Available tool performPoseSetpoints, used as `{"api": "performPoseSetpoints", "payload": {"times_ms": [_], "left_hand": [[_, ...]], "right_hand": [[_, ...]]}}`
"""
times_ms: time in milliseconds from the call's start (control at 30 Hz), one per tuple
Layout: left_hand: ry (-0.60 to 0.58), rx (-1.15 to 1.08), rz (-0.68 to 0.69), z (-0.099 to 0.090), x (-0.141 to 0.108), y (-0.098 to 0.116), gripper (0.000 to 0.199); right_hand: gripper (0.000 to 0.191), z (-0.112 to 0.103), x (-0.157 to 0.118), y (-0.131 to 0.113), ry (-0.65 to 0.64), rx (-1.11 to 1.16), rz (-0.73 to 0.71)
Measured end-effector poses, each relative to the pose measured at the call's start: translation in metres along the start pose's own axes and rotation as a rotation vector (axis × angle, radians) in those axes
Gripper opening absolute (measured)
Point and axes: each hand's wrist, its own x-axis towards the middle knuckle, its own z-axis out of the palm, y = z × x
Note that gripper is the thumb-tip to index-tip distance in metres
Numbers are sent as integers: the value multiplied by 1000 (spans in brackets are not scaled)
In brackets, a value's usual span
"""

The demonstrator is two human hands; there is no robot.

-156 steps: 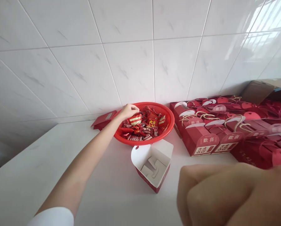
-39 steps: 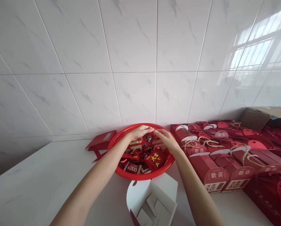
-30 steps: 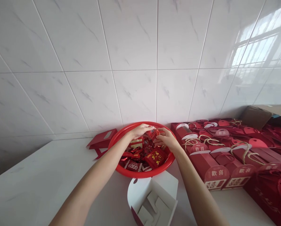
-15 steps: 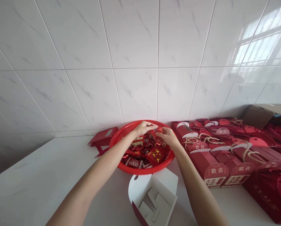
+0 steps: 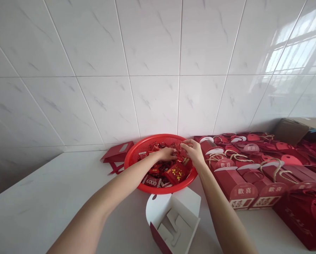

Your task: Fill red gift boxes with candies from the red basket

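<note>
A red plastic basket (image 5: 147, 191) stands against the tiled wall, heaped with sweets in shiny red wrappers (image 5: 177, 173). My left hand (image 5: 167, 154) is down inside it, its fingers curled together into the wrappers. Those fingertips are partly hidden among the sweets. Over the basket's right side is my right hand (image 5: 192, 150), thumb and fingers pinched together at what looks like a small red-wrapped sweet. Just in front of the basket, between my forearms, sits an open gift box (image 5: 173, 225), white inside and dark red outside, with its flaps spread and nothing in it.
Rows of dark red gift boxes (image 5: 233, 183) with rope and ribbon handles fill the right of the white counter (image 5: 54, 190). A brown cardboard box (image 5: 292, 128) is behind them. Left of the basket lies another red box (image 5: 118, 152) with a ribbon.
My left hand has lowered into the sweets, away from the red wrapper it pinched. The right hand has moved slightly right and up. The open box stays in place.
</note>
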Motion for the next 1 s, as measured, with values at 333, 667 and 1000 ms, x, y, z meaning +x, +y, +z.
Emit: {"api": "performPoseSetpoints", "payload": {"times_ms": [333,667,1000], "left_hand": [[-72,-8,54,2,3,4,18],[110,-244,161,-33,-8,26,38],[223,-362,196,-40,-16,32,54]], "right_hand": [[25,-3,10,-1,-21,164,90],[26,-6,11,3,-54,286,122],[32,-5,7,6,-65,233,106]]}}
